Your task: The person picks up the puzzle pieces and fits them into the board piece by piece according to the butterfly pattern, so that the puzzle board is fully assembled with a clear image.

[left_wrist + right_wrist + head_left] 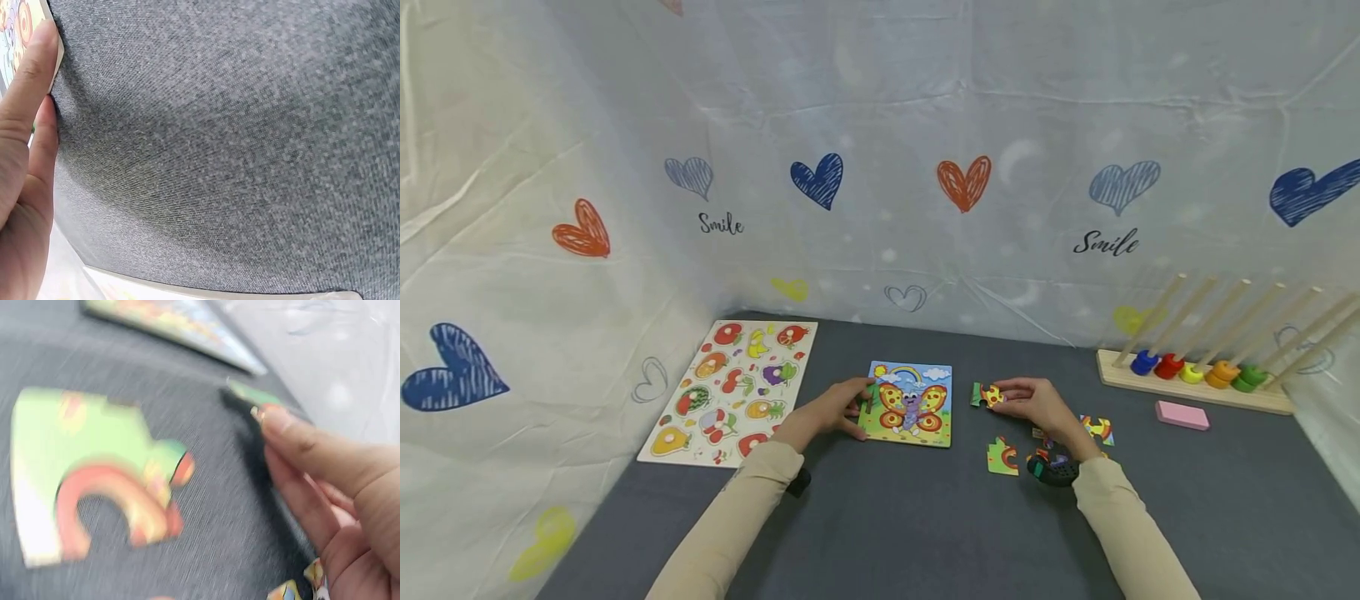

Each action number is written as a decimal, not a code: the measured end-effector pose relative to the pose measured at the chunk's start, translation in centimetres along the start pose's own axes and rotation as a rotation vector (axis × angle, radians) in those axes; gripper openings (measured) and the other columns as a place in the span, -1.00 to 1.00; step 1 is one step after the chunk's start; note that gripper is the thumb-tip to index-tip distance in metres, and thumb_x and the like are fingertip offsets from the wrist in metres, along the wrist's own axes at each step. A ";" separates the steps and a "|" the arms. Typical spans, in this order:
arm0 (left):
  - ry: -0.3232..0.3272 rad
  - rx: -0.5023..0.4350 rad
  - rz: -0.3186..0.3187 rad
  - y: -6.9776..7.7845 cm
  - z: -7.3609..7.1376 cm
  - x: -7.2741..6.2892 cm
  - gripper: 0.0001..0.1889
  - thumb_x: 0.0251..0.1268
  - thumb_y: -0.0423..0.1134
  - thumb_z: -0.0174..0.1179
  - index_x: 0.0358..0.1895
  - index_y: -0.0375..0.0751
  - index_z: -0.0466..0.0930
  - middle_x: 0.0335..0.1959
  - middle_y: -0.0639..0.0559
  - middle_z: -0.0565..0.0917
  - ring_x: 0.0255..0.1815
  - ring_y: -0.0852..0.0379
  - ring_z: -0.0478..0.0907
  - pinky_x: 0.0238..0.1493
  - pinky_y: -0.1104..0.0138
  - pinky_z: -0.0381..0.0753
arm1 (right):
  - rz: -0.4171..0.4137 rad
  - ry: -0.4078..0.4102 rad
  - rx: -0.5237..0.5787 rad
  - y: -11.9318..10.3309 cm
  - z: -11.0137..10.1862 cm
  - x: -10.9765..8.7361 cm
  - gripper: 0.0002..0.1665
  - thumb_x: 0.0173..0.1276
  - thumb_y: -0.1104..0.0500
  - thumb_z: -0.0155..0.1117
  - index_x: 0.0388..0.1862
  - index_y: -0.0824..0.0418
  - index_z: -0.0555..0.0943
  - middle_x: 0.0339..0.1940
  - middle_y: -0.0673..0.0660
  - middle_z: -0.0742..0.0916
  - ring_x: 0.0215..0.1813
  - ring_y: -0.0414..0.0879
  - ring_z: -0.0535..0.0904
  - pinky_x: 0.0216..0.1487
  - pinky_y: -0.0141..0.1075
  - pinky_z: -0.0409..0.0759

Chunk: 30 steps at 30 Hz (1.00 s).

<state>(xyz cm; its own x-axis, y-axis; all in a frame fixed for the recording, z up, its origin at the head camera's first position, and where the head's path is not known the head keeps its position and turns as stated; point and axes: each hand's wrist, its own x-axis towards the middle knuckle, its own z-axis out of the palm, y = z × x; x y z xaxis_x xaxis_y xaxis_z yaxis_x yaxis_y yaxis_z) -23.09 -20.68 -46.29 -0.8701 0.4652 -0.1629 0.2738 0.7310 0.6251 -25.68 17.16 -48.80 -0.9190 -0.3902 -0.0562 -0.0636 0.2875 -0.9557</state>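
Observation:
A square butterfly puzzle board (pixel 913 408) lies on the dark table. My left hand (pixel 835 408) touches its left edge; in the left wrist view the thumb (pixel 36 59) reaches the board's rim. To the right of the board, my right hand (pixel 1033 402) pinches a jigsaw piece (pixel 985 395) by its right side between thumb and fingers. This piece is green and orange-yellow, tilted and mostly edge-on in the right wrist view. Below it a green piece with a red arc (pixel 1002 457) lies flat on the table. More loose pieces lie around my right wrist, partly hidden by it.
A fruit puzzle board (pixel 748 358) lies at the back left. Farther right, a wooden peg rack (pixel 1195 385) with coloured rings stands near a pink block (pixel 1182 415). One yellow-and-red piece (pixel 1099 430) lies beside my right forearm. A heart-patterned curtain (pixel 895 125) closes off the back.

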 end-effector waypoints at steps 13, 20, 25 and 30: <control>0.004 0.012 -0.003 -0.1 0.1 0.1 -0.08 -0.10 -0.35 0.51 0.39 -0.37 0.20 0.14 -0.15 0.48 -0.22 0.12 0.42 -0.12 0.30 0.50 | 0.112 -0.037 0.116 -2.6 1.7 0.0 -0.37 0.23 0.28 0.39 0.24 0.52 0.43 -0.08 0.33 0.72 -0.19 -0.06 0.70 -0.14 -0.16 0.64; 0.002 0.020 -0.006 -0.1 0.2 0.2 -0.12 -0.10 -0.34 0.51 0.36 -0.36 0.24 0.17 -0.16 0.45 -0.20 0.12 0.44 -0.10 0.30 0.52 | 0.103 -0.028 0.149 -3.5 4.1 1.0 -0.41 0.23 0.35 0.36 0.21 0.54 0.45 -0.05 0.39 0.69 -0.19 -0.17 0.68 -0.10 -0.18 0.63; 0.006 0.032 0.004 -0.1 0.2 0.1 -0.41 -0.11 -0.35 0.51 0.02 -0.34 0.42 0.32 -0.19 0.33 -0.24 0.11 0.39 -0.16 0.33 0.47 | 0.057 -0.069 0.157 -3.5 6.7 2.2 -0.43 0.22 0.31 0.39 0.18 0.52 0.49 -0.16 0.30 0.73 -0.19 -0.13 0.67 -0.10 -0.16 0.63; 0.015 0.010 0.005 -0.1 0.3 0.3 -0.35 -0.14 -0.36 0.52 0.08 -0.36 0.40 0.16 -0.19 0.42 -0.29 0.11 0.36 -0.19 0.31 0.44 | 0.009 -0.097 0.176 -3.7 9.2 3.3 -0.48 0.22 0.32 0.39 0.15 0.48 0.52 -0.23 0.24 0.73 -0.21 -0.10 0.67 -0.15 -0.21 0.63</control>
<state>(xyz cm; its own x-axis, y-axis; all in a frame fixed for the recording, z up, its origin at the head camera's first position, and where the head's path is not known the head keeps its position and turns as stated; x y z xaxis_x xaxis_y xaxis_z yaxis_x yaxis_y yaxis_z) -23.25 -20.51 -46.64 -0.8745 0.4617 -0.1485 0.2822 0.7334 0.6185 -24.92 6.71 -48.09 -0.8767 -0.4735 -0.0844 0.0212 0.1372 -0.9903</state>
